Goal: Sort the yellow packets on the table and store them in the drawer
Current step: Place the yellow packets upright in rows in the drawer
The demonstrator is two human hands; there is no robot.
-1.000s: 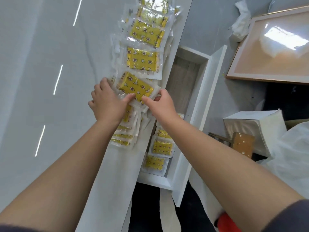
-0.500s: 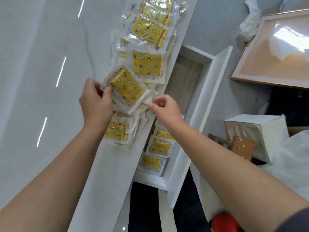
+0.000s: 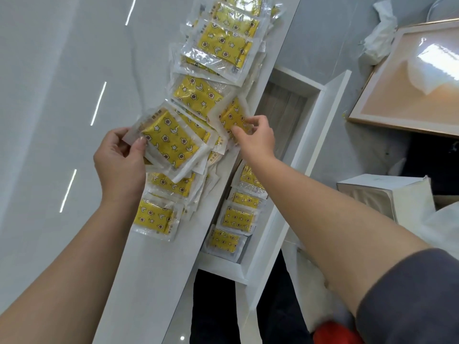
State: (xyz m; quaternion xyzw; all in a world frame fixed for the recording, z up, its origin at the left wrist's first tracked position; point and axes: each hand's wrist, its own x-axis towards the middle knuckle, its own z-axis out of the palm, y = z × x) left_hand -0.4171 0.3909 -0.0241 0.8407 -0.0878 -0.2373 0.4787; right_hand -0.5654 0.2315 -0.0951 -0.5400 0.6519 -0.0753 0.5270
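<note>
Several yellow packets in clear wrap lie in a row along the white table's (image 3: 104, 244) right edge, from the far pile (image 3: 223, 43) down to a near packet (image 3: 154, 217). My left hand (image 3: 119, 157) grips a small stack of packets (image 3: 171, 141) lifted off the table. My right hand (image 3: 255, 139) pinches another packet (image 3: 233, 117) at the table edge. The open white drawer (image 3: 320, 135) lies right of the table; several packets (image 3: 238, 217) are lined up in its near end, and its far end shows bare wood.
A framed board (image 3: 407, 88) leans on the floor at the right, with crumpled white wrap (image 3: 380, 33) behind it. A white box (image 3: 387, 194) and plastic sheeting stand near the drawer front. Something red (image 3: 332, 333) sits at the bottom right.
My left hand has lifted the stack of packets higher and leftward. My right hand has moved up and taken hold of another packet at the table edge.
</note>
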